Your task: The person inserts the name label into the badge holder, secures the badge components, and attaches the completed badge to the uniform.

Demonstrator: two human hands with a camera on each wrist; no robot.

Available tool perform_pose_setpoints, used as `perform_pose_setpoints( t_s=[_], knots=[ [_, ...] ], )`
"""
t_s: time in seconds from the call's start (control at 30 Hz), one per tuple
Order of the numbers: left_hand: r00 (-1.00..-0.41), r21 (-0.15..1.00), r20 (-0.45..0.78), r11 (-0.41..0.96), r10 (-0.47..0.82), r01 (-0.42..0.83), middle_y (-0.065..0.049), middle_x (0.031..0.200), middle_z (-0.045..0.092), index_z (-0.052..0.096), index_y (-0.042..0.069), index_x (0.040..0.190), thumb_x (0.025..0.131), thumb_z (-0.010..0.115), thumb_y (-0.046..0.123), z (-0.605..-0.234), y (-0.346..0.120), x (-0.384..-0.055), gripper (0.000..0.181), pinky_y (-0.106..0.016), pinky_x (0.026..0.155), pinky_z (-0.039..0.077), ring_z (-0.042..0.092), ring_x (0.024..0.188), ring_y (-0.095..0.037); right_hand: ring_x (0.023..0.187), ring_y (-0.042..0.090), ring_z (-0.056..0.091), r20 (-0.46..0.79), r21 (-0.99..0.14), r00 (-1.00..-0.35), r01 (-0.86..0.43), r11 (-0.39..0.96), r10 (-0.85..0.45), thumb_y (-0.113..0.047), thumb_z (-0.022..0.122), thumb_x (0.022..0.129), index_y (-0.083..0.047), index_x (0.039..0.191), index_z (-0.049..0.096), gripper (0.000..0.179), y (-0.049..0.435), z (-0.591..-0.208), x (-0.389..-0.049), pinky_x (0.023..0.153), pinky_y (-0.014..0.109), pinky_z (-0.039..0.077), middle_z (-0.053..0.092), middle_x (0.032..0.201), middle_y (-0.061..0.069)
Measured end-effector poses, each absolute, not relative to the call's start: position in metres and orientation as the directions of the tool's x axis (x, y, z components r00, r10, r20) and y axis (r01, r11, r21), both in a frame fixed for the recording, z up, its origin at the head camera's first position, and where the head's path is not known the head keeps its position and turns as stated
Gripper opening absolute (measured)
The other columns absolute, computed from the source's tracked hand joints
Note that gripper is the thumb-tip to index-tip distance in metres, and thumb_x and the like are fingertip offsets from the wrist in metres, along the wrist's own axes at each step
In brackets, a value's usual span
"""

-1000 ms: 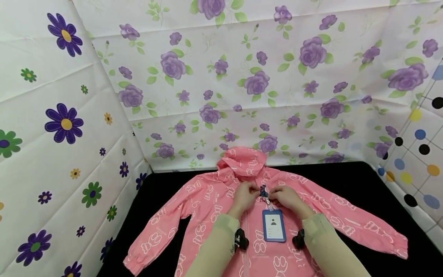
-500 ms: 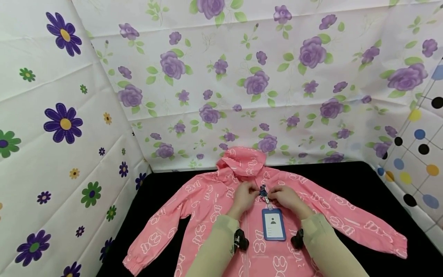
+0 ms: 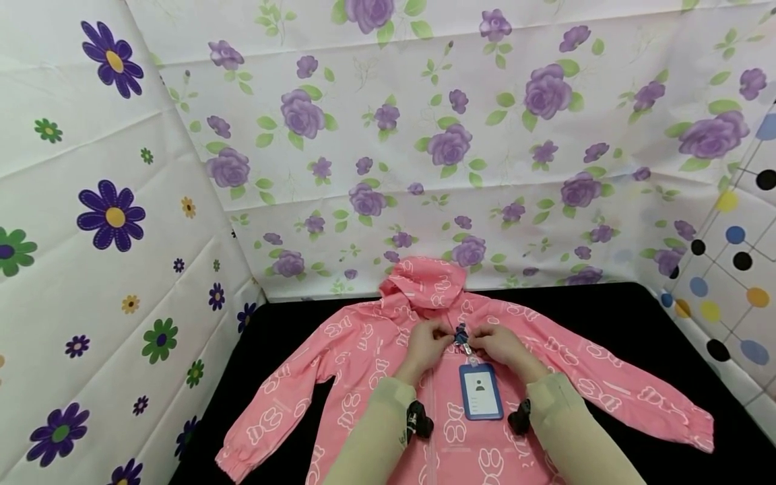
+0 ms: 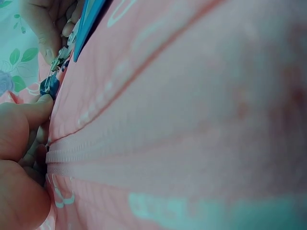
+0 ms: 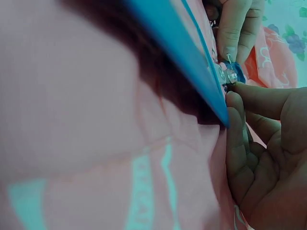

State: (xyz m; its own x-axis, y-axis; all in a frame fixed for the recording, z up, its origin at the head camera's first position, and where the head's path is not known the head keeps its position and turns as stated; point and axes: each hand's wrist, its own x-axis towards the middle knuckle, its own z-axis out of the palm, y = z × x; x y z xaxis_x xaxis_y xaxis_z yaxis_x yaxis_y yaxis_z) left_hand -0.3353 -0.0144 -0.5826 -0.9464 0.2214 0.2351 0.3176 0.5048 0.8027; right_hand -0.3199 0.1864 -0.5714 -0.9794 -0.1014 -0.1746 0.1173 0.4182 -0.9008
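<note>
A pink hooded jacket (image 3: 358, 350) with white rabbit outlines lies spread on the black table, front up. On its chest is a small dark blue piece (image 3: 461, 334), possibly a printed or attached figure. My left hand (image 3: 427, 347) pinches at its edge, thumb against the blue in the left wrist view. My right hand (image 3: 503, 347) pinches a metal clip (image 5: 228, 74) with thumb and fingertips. From this clip hangs a blue-framed ID badge (image 3: 481, 392) with a white card. Fingertips of both hands meet close together in both wrist views.
The black table (image 3: 582, 303) shows around the jacket's sleeves and hood. Behind it rises a white sheet (image 3: 388, 168) with purple flowers. Patterned sheets also stand at the left and right sides. A dark camera is worn on each wrist.
Both hands stay at the same spot on the chest with small finger shifts. The badge has tilted slightly, its lower end moving a little to the right and up.
</note>
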Motion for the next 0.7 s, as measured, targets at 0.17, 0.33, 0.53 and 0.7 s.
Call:
perform_pose_setpoints(
  t_s=[0.17,0.33,0.53,0.7],
  knots=[
    [-0.940,0.799,0.248,0.500,0.234,0.335,-0.003,0.088,0.075,0.079,0.004,0.096,0.092,0.080,0.001,-0.5831,-0.0154,-0.3348,0.005,-0.024,0.072,0.051,0.058,0.076,-0.007,0.072,0.015,0.062,-0.174,-0.906,-0.979,0.118,0.407,-0.104,-0.009,0.070,0.100,0.002,0.105,0.075,0.014,0.1862,-0.5700,-0.3197,0.063,0.025,0.055,0.067,0.083,0.006],
    [-0.936,0.796,0.263,0.495,0.234,0.348,-0.003,0.086,0.074,0.080,0.004,0.095,0.092,0.081,0.000,-0.5847,-0.0164,-0.3341,0.004,-0.025,0.072,0.052,0.058,0.076,-0.008,0.073,0.014,0.061,-0.164,-0.905,-0.980,0.103,0.414,-0.114,-0.008,0.069,0.101,0.003,0.105,0.074,0.013,0.1856,-0.5699,-0.3196,0.064,0.024,0.054,0.067,0.084,0.006],
    [-0.932,0.797,0.271,0.488,0.240,0.358,-0.004,0.087,0.076,0.082,0.004,0.096,0.091,0.081,-0.001,-0.5843,-0.0170,-0.3342,0.007,-0.025,0.073,0.053,0.062,0.078,-0.009,0.073,0.014,0.061,-0.159,-0.899,-0.980,0.095,0.427,-0.116,-0.009,0.070,0.101,0.003,0.105,0.074,0.014,0.1859,-0.5692,-0.3186,0.065,0.024,0.054,0.066,0.083,0.004],
    [-0.930,0.809,0.273,0.465,0.246,0.361,-0.003,0.089,0.078,0.083,0.002,0.097,0.093,0.080,0.000,-0.5843,-0.0181,-0.3347,0.006,-0.025,0.075,0.054,0.065,0.080,-0.011,0.073,0.013,0.062,-0.148,-0.896,-0.982,0.084,0.437,-0.115,-0.008,0.072,0.100,0.004,0.107,0.075,0.015,0.1852,-0.5677,-0.3178,0.064,0.024,0.054,0.067,0.084,0.004]
  ],
)
